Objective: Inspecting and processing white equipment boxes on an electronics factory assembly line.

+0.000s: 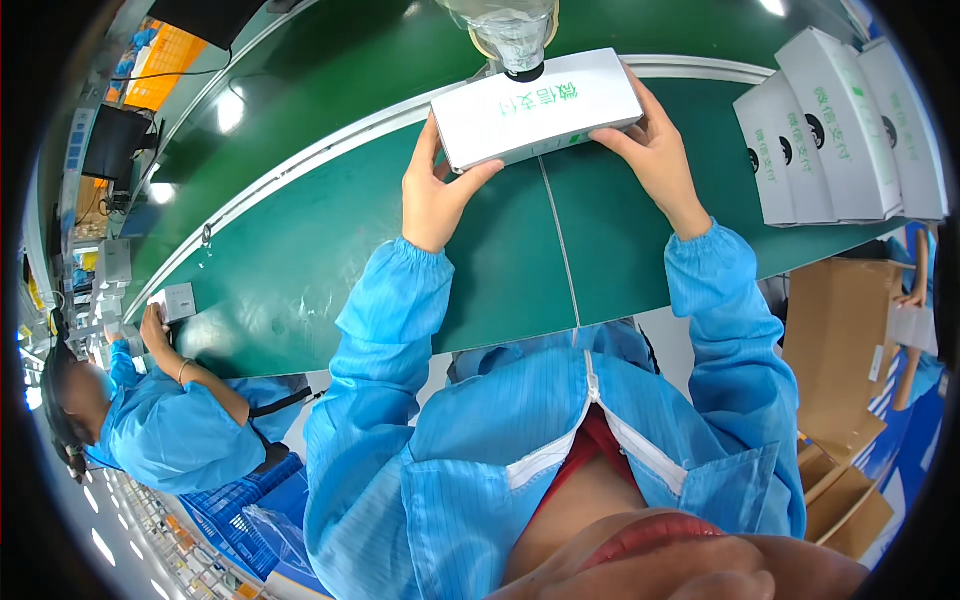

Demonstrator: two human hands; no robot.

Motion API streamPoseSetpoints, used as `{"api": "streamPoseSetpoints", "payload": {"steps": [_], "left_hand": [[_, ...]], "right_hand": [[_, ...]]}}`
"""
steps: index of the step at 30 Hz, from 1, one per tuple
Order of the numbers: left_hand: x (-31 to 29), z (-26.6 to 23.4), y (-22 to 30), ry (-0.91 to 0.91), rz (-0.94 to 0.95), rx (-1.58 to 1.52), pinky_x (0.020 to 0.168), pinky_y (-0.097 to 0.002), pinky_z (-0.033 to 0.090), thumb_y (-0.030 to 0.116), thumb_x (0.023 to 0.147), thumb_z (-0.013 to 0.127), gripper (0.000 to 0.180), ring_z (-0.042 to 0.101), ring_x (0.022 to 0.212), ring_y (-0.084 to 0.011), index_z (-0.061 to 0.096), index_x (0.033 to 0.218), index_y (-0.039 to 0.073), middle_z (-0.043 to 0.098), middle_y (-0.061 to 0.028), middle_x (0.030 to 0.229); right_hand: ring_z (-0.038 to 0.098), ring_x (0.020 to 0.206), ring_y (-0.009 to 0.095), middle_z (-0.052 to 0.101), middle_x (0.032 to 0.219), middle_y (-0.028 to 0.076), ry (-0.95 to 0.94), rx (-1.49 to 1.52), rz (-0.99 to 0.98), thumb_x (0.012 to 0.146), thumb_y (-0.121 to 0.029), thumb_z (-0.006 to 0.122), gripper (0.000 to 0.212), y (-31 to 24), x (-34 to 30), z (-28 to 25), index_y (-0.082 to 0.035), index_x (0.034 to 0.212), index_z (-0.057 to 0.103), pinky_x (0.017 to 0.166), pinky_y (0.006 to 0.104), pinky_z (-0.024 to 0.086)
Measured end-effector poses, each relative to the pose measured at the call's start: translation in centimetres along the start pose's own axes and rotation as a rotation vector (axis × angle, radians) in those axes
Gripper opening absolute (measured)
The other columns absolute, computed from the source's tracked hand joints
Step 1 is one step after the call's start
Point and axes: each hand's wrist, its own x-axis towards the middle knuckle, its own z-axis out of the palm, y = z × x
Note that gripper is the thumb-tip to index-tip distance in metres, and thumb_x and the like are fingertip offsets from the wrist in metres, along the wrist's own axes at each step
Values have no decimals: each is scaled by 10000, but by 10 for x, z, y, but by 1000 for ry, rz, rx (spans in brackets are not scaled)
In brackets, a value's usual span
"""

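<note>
White cardboard is what both hands close on: a long, flat white box (540, 107) with green print on its top face, lying across the green conveyor belt (300, 250) straight ahead of the person. The left hand (432, 195) grips the box's left end, thumb lying along the near edge and fingers curled up around the end and far side. The right hand (655, 150) holds the box's right end, fingers wrapped over the far corner and thumb pressed along the near edge. Both hands are closed on the box; neither is spread flat.

Just beyond the box, touching its far edge, hangs a clear plastic-wrapped device with a round black tip (523, 72) that meets the box's top face. A thin pale seam (560, 250) in the belt runs from under the box toward the person's chest.

To the right of the box, well apart from it, three more white boxes (840, 130) of the same kind lie side by side on the belt. Nearer the person than those, off the belt's edge, stands an open brown carton (835, 340).

Far to the left of the box, a co-worker in a blue coat rests a hand (155, 330) at the belt's edge beside a small white item (178, 300).
</note>
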Motion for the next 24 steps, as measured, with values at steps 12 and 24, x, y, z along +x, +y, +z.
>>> {"api": "streamPoseSetpoints", "payload": {"steps": [12, 24], "left_hand": [[1, 7, -3, 61, 93, -92, 990, -392, 476, 55, 693, 821, 952, 478, 1292, -250, 302, 1491, 32, 490, -144, 1390], [1, 7, 0, 81, 54, -125, 997, -413, 454, 116, 689, 836, 926, 494, 1275, -255, 347, 1470, 29, 534, -146, 1347]], "right_hand": [[489, 1264, 224, 494, 1385, 104, 109, 67, -74, 787, -29, 749, 717, 10, -10, 5, -50, 1426, 423, 1050, 392, 414], [522, 1229, 230, 514, 1367, 135, 175, 43, -95, 819, 3, 706, 642, 6, -13, 5, -22, 1407, 449, 1010, 375, 454]]}}
